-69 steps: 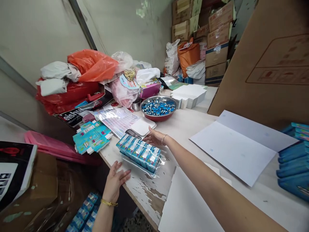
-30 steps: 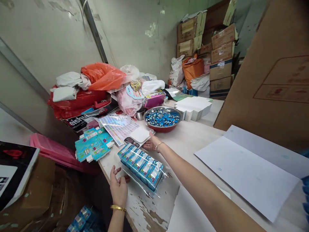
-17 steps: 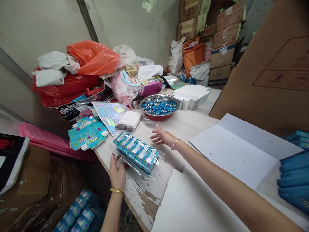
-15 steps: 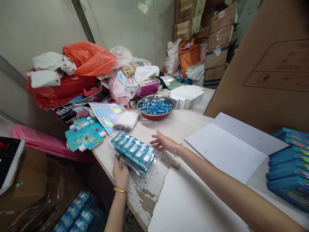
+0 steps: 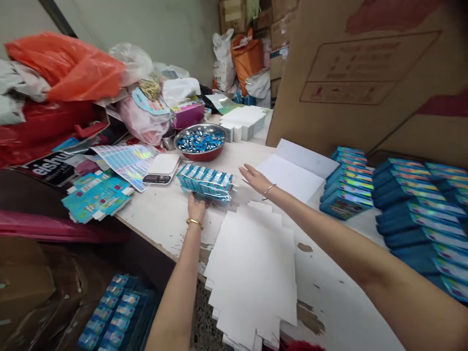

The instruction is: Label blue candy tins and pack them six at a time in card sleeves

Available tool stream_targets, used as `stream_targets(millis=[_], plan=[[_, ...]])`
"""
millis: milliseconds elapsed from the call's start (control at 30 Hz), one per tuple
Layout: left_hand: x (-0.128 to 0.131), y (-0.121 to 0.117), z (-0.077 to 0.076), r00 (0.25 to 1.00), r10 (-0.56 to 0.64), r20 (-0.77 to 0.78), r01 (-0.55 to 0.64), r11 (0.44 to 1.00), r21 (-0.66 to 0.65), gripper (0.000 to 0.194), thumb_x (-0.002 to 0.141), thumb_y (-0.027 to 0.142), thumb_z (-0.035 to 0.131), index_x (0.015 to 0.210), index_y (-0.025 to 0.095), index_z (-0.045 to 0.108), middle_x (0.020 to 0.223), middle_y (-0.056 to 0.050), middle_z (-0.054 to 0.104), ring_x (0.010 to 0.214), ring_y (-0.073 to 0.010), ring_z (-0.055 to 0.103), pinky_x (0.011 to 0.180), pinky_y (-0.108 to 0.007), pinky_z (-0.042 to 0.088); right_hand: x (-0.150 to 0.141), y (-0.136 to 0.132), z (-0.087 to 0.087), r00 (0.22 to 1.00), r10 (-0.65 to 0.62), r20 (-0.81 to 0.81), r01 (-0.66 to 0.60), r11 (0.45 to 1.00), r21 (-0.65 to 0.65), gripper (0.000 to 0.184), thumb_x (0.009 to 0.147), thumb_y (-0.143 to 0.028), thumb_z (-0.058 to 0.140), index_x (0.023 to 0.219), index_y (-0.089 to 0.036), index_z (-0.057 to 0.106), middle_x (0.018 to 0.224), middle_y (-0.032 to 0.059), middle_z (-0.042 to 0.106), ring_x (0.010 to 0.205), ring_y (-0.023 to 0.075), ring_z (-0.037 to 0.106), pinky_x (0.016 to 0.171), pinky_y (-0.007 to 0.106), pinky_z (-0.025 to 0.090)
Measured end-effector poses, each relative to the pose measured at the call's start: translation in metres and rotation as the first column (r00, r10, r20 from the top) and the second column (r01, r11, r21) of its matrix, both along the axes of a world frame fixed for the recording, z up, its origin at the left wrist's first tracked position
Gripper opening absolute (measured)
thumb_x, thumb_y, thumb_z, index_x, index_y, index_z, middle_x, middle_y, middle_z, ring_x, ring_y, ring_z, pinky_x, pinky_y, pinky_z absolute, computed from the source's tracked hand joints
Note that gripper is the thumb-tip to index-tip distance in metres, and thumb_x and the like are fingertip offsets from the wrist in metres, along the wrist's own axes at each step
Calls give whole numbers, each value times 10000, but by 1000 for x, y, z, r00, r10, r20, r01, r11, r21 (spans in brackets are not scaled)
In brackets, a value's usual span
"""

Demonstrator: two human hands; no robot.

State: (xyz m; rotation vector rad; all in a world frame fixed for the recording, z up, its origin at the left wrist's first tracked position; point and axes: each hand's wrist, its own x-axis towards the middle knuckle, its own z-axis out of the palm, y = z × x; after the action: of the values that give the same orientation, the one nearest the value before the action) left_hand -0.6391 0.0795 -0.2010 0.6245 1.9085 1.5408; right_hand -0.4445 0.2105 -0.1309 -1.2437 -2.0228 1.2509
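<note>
Wrapped boxes (image 5: 206, 181) against my left hand (image 5: 197, 208), grip unclear, look light, slick: cup underneath. My right hand (image 5: 257, 180)'s open, empty.

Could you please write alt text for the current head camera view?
A person's left hand supports the near side of a clear-wrapped row of small blue boxes at a worn white table; the open right hand hovers beside it. Around them are a bowl of blue and silver pieces, flat white card blanks and plastic bags.
</note>
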Motion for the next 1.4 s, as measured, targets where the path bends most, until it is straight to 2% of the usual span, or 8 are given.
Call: stream_targets(millis=[167,367,733,800,933,1000,1233,1400], plan=[[34,-69,13,971,-188,-150,178,981,-72,477,723,282,657,1179,162,585,1131,-115,617,965,-233,612,929,-388,470,109,-114,1,984,64,167,-136,873,469,555,891,-572,418,1300,-212,528,1354,115,503,1313,288,370,1106,490,271],[112,-151,12,760,-362,-540,241,929,-283,565,735,409,661,1214,129,554,1431,-192,396,1388,-336,250,1156,-499,94,160,-256,-43,868,159,471,-372,836,404,771,825,-685,435,1446,-238,346,1537,104,211,1420,345,87,1121,591,154],[257,-135,12,546,-635,-547,494,771,-402,791,808,384,571,1431,20,246,1517,-264,153,1427,-355,68,1147,-530,81,308,-250,-50,801,74,594,-359,854,377,782,800,-728,434,1438,-286,344,1539,108,181,1418,324,114,1109,569,174],[263,-145,20,355,-721,-595,637,652,-411,788,834,408,553,1460,71,213,1535,-213,142,1435,-320,41,1156,-515,77,322,-255,-50,814,41,579,-320,864,389,760,817,-705,437,1432,-264,360,1537,112,189,1420,308,122,1117,551,177],[253,-162,36,-162,-774,-613,830,228,-509,824,742,565,644,1416,186,361,1511,-156,267,1425,-304,158,1158,-501,131,332,-269,-54,867,-3,499,-247,866,436,659,875,-601,445,1411,-219,403,1526,119,230,1419,282,148,1122,532,200],[249,-168,40,-266,-740,-618,818,166,-551,784,736,603,632,1370,188,431,1489,-168,312,1405,-315,228,1141,-516,194,333,-277,-56,896,-3,445,-225,860,459,612,891,-552,457,1400,-215,418,1514,118,268,1414,277,175,1114,536,227],[255,-196,41,-390,-578,-717,818,141,-558,777,741,652,591,1330,156,481,1440,-192,390,1385,-386,233,1091,-590,264,349,-308,-49,942,-14,334,-165,851,499,614,897,-530,467,1404,-191,402,1495,142,309,1398,272,233,1103,541,263],[255,-205,47,-151,-662,-734,931,154,-331,322,934,340,455,1178,196,608,1208,-87,642,1263,-248,485,1072,-485,366,365,-328,-42,939,90,332,-266,803,533,788,798,-580,598,1441,-214,327,1492,133,322,1393,309,231,1103,580,226]])
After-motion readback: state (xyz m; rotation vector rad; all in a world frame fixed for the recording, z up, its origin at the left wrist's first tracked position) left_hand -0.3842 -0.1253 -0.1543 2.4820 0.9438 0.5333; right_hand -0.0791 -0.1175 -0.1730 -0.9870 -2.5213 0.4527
